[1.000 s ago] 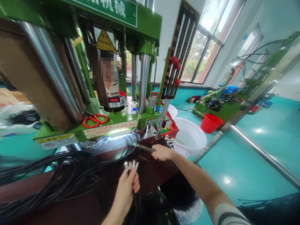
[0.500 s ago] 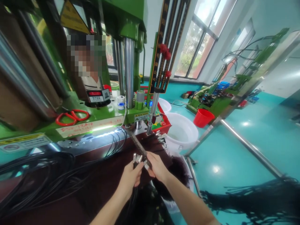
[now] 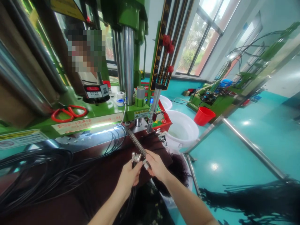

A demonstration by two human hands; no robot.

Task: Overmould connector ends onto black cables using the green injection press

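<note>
My left hand [image 3: 130, 175] is closed around a bunch of black cables whose metal connectors [image 3: 136, 158] stick up past the thumb. The black cables [image 3: 132, 197] hang below that fist. Close beside it, my right hand [image 3: 156, 165] grips the near end of a long narrow metal bar [image 3: 137, 144] with a row of small slots. The bar slants away toward the green press, its far end at the press's edge. A small pale connector [image 3: 145, 163] sits between the two hands at the bar's near end; which hand bears on it I cannot tell.
Red-handled scissors [image 3: 69, 113] lie on the green press [image 3: 100, 109]. Loose black cables [image 3: 35, 178] spread over the dark tabletop at left. Several cable ends [image 3: 161, 135] lie at the table's right corner. White tubs [image 3: 181, 125], a red bucket [image 3: 204, 116] and a metal rail [image 3: 253, 148] stand right.
The view has shifted slightly, with the press appearing a little higher. Both hands keep their holds, and the bar stays in nearly the same place.
</note>
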